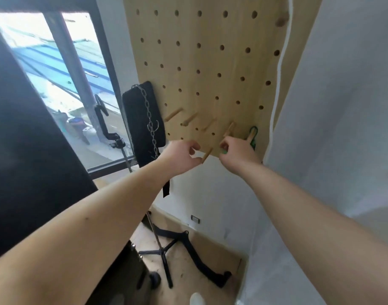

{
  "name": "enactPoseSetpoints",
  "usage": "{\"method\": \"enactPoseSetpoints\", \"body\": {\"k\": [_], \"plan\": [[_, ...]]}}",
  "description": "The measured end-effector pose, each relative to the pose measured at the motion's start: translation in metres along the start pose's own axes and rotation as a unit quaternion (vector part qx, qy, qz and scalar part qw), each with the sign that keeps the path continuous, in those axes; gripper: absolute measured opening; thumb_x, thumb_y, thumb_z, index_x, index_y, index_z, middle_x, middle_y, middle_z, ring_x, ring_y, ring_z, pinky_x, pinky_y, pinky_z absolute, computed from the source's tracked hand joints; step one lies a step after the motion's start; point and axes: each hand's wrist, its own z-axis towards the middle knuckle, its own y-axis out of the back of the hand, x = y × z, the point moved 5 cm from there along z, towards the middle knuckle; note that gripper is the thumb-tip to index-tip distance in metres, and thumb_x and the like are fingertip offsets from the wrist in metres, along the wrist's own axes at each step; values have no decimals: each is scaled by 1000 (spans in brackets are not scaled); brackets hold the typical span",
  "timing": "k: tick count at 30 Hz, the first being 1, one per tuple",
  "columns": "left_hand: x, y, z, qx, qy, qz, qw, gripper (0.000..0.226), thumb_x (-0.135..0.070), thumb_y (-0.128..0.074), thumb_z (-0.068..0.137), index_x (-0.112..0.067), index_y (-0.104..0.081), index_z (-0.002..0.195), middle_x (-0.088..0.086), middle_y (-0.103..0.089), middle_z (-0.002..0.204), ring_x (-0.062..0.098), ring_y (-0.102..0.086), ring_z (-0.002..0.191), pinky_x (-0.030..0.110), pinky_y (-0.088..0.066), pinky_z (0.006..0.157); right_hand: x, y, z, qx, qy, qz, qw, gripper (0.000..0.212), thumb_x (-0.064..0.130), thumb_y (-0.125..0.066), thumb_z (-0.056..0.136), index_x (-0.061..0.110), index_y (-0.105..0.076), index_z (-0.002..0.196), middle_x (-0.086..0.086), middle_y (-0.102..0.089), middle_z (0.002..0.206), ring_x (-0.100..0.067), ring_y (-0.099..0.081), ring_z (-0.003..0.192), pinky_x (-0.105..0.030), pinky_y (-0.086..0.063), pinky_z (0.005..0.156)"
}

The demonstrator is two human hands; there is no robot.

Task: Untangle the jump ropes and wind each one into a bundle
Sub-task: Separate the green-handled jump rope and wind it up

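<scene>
Wooden pegboard [202,69] mid-frame; left hand [184,156] pinches lowest peg [207,154]; right hand [237,156] curled, possibly around something green [224,152].

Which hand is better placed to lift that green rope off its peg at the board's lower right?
Right, probably. The right hand is raised just left of the green rope hanging on its peg. The left hand is farther left, fingers around another peg.

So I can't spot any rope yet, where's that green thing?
In the head view, the green thing hangs at the pegboard's lower right corner, just beyond the right hand.
</scene>
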Motion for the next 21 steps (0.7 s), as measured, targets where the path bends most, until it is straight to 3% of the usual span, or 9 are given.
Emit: {"method": "enactPoseSetpoints", "body": {"k": [3,7,21], "plan": [[7,-1,-55,15,9,-9,1000,49,-42,-71,83,-26,-59,129,-6,-62,115,16,-62,102,34,-52,92,7,-11,-50,18,-4,-24,1000,34,27,-56,91,24,-58,126,-3,-62,124,-25,-59,108,-38,-53,88],[15,-9,-126,23,18,-32,999,52,-42,-72,82,-28,-57,130,-5,-61,116,16,-62,101,33,-52,90,16,-19,-124,28,15,-24,999,40,25,-58,91,23,-58,131,-3,-59,134,-24,-57,119,-31,-45,89],[-33,-87,-263,91,-6,-58,994,51,-35,-70,86,-27,-54,134,-5,-58,124,15,-58,109,29,-46,90,-44,-8,-292,60,-47,1,997,44,29,-59,92,21,-55,135,-4,-55,138,-22,-52,127,-30,-40,99]]}}
